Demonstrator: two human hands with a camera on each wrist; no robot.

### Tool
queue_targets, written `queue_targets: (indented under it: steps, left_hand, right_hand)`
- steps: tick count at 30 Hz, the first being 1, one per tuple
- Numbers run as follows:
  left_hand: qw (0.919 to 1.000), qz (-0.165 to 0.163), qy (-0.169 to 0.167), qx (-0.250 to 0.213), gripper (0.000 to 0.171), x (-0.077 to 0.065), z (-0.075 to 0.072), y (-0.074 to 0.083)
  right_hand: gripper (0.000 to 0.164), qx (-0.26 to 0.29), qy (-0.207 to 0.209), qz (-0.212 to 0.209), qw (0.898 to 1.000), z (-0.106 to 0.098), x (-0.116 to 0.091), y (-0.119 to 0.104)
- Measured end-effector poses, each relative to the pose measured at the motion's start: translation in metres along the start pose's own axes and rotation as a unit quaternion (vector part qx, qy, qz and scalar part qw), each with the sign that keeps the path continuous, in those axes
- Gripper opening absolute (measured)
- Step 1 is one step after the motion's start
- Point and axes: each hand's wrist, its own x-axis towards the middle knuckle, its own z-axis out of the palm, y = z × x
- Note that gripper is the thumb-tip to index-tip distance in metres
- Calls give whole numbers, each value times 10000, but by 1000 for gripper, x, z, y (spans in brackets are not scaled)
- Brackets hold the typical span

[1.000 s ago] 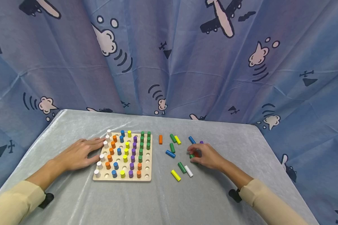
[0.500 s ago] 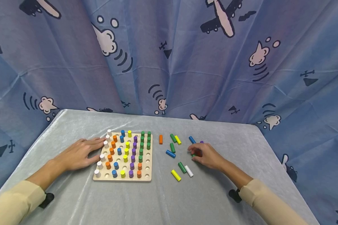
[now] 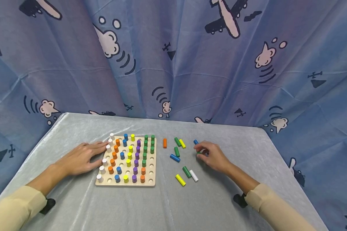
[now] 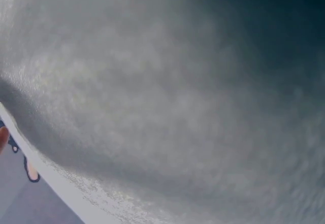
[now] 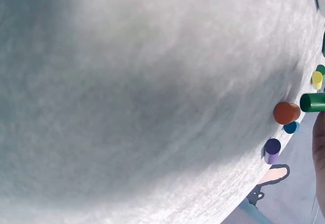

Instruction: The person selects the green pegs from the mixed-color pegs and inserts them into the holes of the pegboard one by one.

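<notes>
My left hand lies with extended fingers against the left edge of a wooden pegboard, next to its white pegs. Standing in the board are blue, orange, yellow, purple and green pegs. To the right of the board, my right hand pinches a green peg between thumb and fingers. That same green peg juts out beside a finger in the right wrist view, close to an orange peg and a purple peg. Both of these are hidden by the hand in the head view.
Loose pegs lie between board and right hand: orange, blue, white, yellow, and several green ones. Another blue peg lies just beyond the right fingers. A patterned curtain hangs behind the cloth-covered table.
My right hand has shifted slightly away from me with the green peg, and now covers the purple peg and part of the blue one. My left hand has stayed in place.
</notes>
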Motion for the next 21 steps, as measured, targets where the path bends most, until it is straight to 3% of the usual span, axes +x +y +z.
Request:
queue_targets:
  steps: [8,21]
  left_hand:
    - [10000,-23,-38,1,55,0,0,0]
    - [10000,-19,-40,-18,55,0,1,-1]
  right_hand:
    - [28,228,273,-192,9992,1,0,-2]
    - [32,104,183,-1,9998,-2,0,1]
